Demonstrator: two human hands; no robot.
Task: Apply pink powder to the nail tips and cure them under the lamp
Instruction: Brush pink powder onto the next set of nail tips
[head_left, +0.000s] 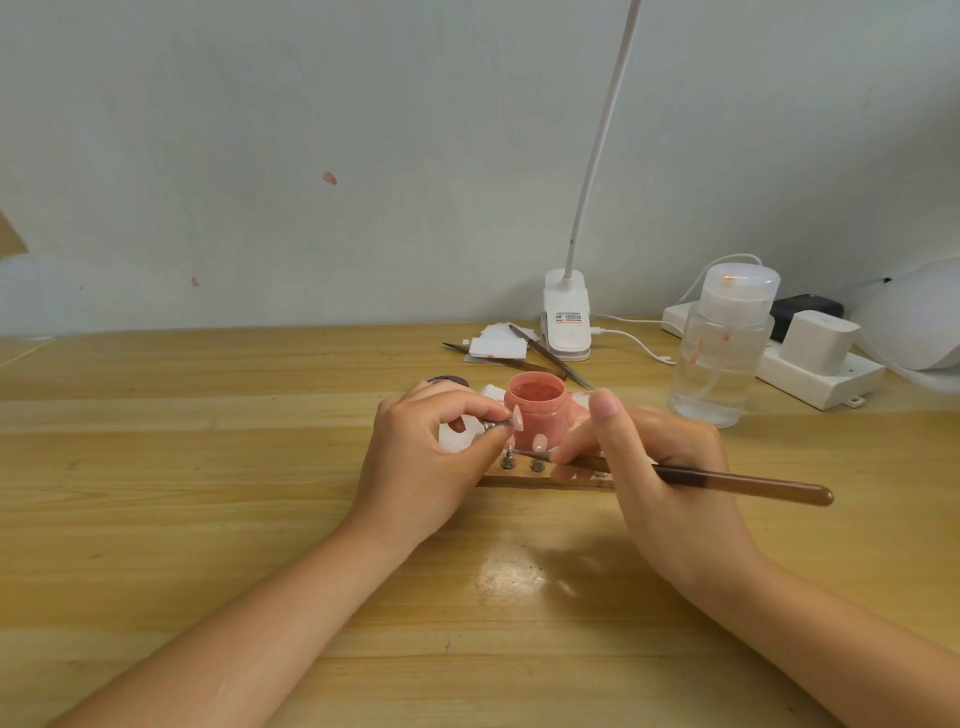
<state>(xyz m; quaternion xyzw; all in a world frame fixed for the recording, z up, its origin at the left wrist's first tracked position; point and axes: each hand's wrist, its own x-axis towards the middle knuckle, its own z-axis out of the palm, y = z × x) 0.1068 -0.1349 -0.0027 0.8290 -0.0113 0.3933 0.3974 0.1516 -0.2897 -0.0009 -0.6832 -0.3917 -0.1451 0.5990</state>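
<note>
An open jar of pink powder stands at the table's middle. My left hand pinches a small metal peg with a pale pink nail tip on its end, held just in front of the jar. My right hand grips a brown-handled brush, its tip pointing left toward the nail tip. Below, more nail tips stand on metal pegs on a clear holder strip, partly hidden by my hands. The white curing lamp sits at the far right edge.
A clear pump bottle stands right of the jar. Behind it lie a white power strip with a plug, a clip-on desk lamp, white pads and spare brushes. A dark lid lies behind my left hand.
</note>
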